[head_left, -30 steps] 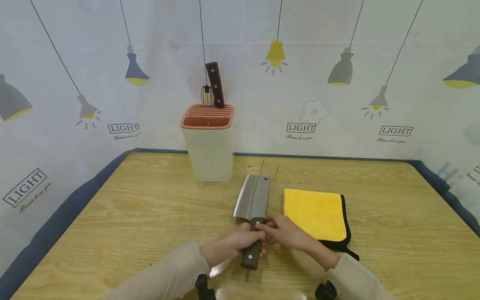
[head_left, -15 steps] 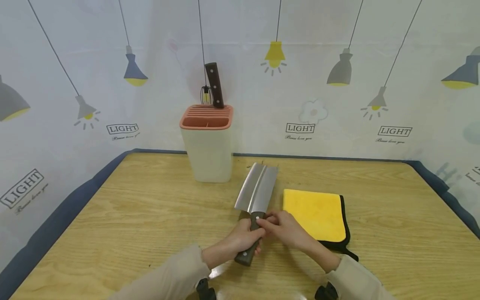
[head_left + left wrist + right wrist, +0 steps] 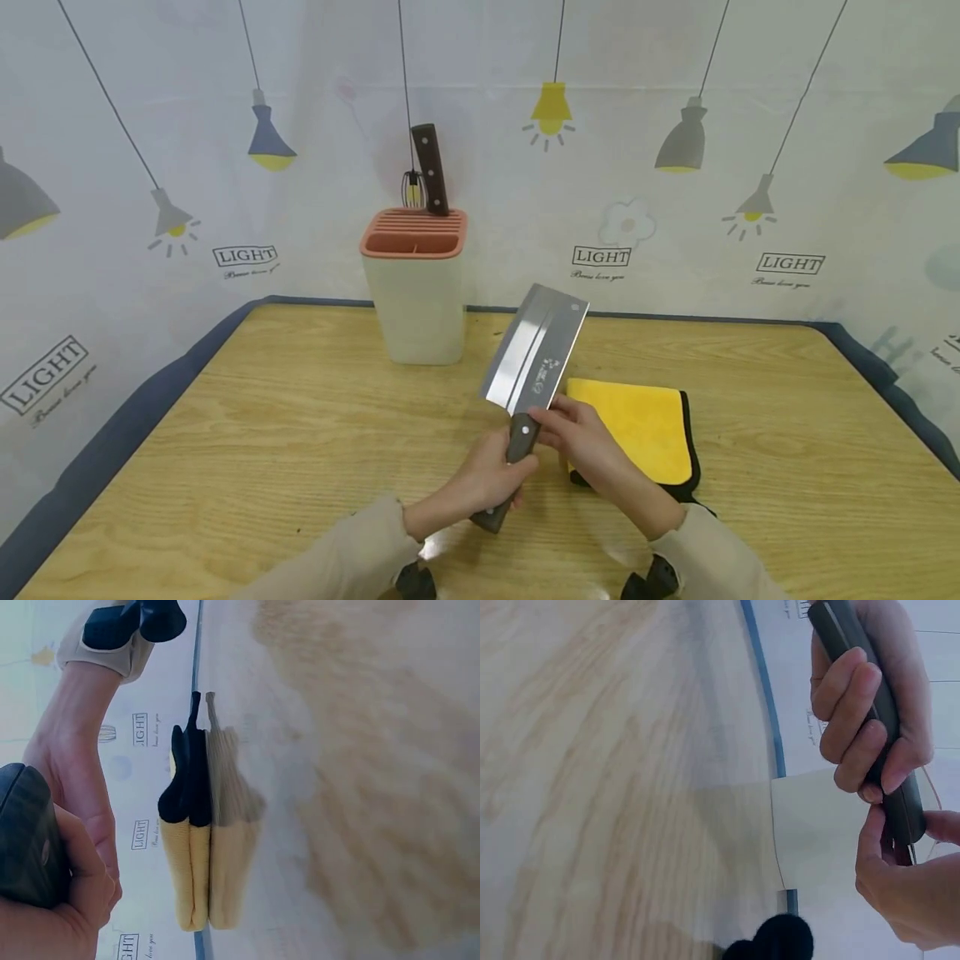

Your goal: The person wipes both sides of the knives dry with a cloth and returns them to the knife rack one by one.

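A silver-grey cleaver (image 3: 536,354) bears pale markings (image 3: 542,377); its handle (image 3: 522,437) looks dark olive-grey, though the wrist views' tint leaves that uncertain. The cloth (image 3: 649,430) is yellow, edged black; the holder (image 3: 418,308) cream with a coral lid (image 3: 412,220). Tan grain streaks the worktop (image 3: 300,417); grey, blue and yellow lamps (image 3: 552,102) pattern the white backdrop (image 3: 495,183).

Soft, fairly bright light falls evenly in the head view, leaving the backdrop (image 3: 480,50) slightly grey. The cleaver (image 3: 536,350) catches a white streak along its blade; its lettering is too small to read. Small patches of glare shine on the surface (image 3: 300,417), nearer the wearer than the cleaver's handle. Well to either side of the cleaver, the wide view looks stretched. Both wrist views are paler and bluish. Beside the handle, the surface there looks washed out and smeared, dully reflecting the towel (image 3: 193,870).
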The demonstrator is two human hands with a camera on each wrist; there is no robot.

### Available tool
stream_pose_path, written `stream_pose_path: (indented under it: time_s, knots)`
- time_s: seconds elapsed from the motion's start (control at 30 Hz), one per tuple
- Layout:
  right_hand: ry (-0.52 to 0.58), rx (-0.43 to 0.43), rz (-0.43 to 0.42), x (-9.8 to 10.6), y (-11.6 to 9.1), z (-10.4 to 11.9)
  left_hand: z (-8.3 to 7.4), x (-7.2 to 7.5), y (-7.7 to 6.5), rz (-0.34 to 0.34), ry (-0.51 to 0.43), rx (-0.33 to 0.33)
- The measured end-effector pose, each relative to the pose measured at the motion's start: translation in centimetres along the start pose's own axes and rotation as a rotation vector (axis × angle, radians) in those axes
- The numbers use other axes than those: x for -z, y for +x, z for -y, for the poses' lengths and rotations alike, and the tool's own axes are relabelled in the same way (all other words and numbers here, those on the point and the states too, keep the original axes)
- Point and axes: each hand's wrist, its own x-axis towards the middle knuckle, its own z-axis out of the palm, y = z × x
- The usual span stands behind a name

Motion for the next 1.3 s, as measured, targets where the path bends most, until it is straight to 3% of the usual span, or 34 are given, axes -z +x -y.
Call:
stream_pose_path:
  time_s: [0.23,0.4,0.6,0.77,0.87,1.07,1.3]
  knots:
    - [0.050,-0.020,0.003,0.4,-0.6,0.6,-0.2,-0.2,-0.1,0.033,-0.047,-0.029]
    - [0.036,-0.016,0.013,0.7,-0.9,0.7,-0.3,-0.5,-0.1,0.050,-0.144,0.025]
    - [0.059,-0.005,0.011,0.9,-1.0,0.6,-0.5,-0.7,0.4,0.085,-0.302,0.107]
    - [0.083,-0.007,0.011,0.9,-0.9,0.6,-0.7,-0.8,0.7,0.171,-0.472,0.135]
    - [0.089,0.002,0.019,0.8,-0.9,0.6,-0.8,-0.9,0.7,0.195,-0.527,0.153]
    - [0.087,-0.001,0.019,0.9,-1.0,0.8,-0.8,-1.0,0.6,0.167,-0.476,0.166]
    - [0.078,-0.013,0.035,0.9,-1.0,1.0,-0.8,-0.7,0.6,0.159,-0.405,0.113]
